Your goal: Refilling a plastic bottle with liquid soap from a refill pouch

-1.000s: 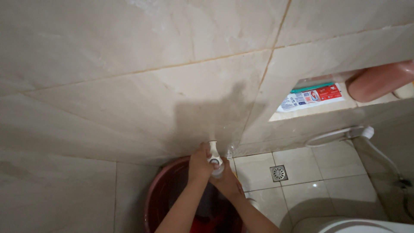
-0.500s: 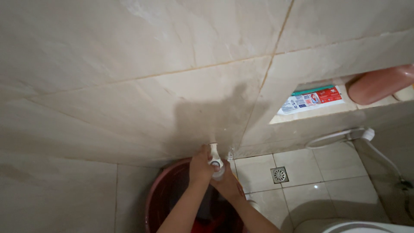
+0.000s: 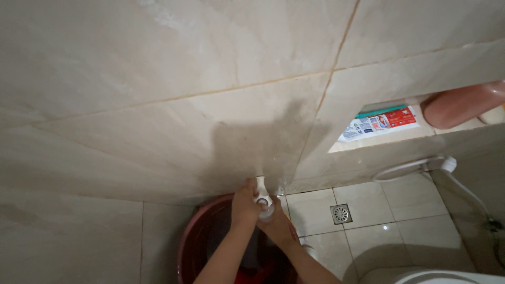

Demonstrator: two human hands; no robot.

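Observation:
A white wall tap (image 3: pixel 261 193) sticks out of the beige tiled wall low down. My left hand (image 3: pixel 245 204) is wrapped around the tap from the left. My right hand (image 3: pixel 278 225) sits just under the tap's spout, fingers curled up against it. Below both hands stands a dark red bucket (image 3: pixel 195 237), its inside mostly hidden by my forearms.
A wall niche (image 3: pixel 379 134) at the right holds a toothpaste tube (image 3: pixel 380 121) and a pink bottle (image 3: pixel 458 104). A white spray hose (image 3: pixel 421 164) hangs below it. A floor drain (image 3: pixel 340 212) lies right of the bucket; a white toilet rim (image 3: pixel 442 275) shows bottom right.
Both hands stay on the tap with almost no movement. The view has shifted very slightly.

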